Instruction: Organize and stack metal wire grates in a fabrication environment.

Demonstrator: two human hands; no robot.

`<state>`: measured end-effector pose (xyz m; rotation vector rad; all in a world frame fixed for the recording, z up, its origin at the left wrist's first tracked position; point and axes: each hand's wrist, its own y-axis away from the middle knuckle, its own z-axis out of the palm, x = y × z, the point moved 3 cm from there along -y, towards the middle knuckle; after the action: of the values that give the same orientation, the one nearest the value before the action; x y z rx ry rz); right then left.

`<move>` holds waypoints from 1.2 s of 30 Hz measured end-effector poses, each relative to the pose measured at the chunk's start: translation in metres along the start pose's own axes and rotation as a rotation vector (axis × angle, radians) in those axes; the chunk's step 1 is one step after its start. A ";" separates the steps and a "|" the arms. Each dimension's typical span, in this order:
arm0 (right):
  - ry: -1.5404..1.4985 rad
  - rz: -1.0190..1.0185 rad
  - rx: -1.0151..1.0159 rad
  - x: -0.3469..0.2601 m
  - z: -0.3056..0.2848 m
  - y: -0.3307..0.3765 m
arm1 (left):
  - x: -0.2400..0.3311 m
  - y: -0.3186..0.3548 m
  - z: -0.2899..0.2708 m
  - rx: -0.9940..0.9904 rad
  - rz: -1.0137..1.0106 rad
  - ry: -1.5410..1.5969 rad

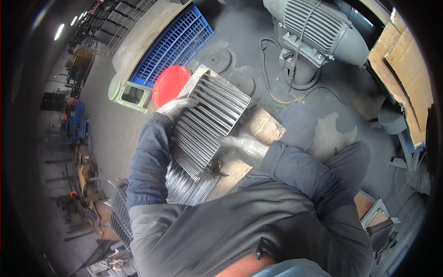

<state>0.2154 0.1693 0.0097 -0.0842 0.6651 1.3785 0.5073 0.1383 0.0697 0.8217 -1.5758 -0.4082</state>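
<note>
A stack of metal wire racks (pixel 210 117) with parallel bars lies tilted in front of me. My left hand (pixel 177 108), in a pale grey glove, is closed over the stack's left edge near its far end. At the right edge, my gloved right hand (pixel 244 147) reaches in with its fingertips against the bars. Its fingers are blurred, so I cannot make out whether they grip. More wire racks (pixel 191 184) lie below the stack, close to my body. Pale wooden boards (pixel 263 127) show beside and under the stack.
A red round stool top (pixel 170 85) and a green plastic stool (pixel 131 94) stand beyond my left hand. Behind them is a blue plastic crate (pixel 175 44). A large grey motor (pixel 318 32) with loose cables sits far right, near cardboard (pixel 401 69). Other racks (pixel 121 210) stand left.
</note>
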 end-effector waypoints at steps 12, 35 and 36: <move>0.127 0.059 0.043 0.008 -0.002 0.005 | 0.004 -0.007 -0.009 -0.102 0.022 -0.147; 1.139 -0.876 1.177 -0.072 0.018 0.264 | 0.020 0.156 0.322 -0.702 0.367 0.416; 1.117 -0.885 1.243 -0.066 0.002 0.274 | 0.025 0.167 0.348 -0.824 0.280 0.453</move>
<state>-0.0386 0.1726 0.1306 -0.1223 1.9991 -0.2070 0.1274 0.1669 0.1355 0.0388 -0.9412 -0.5613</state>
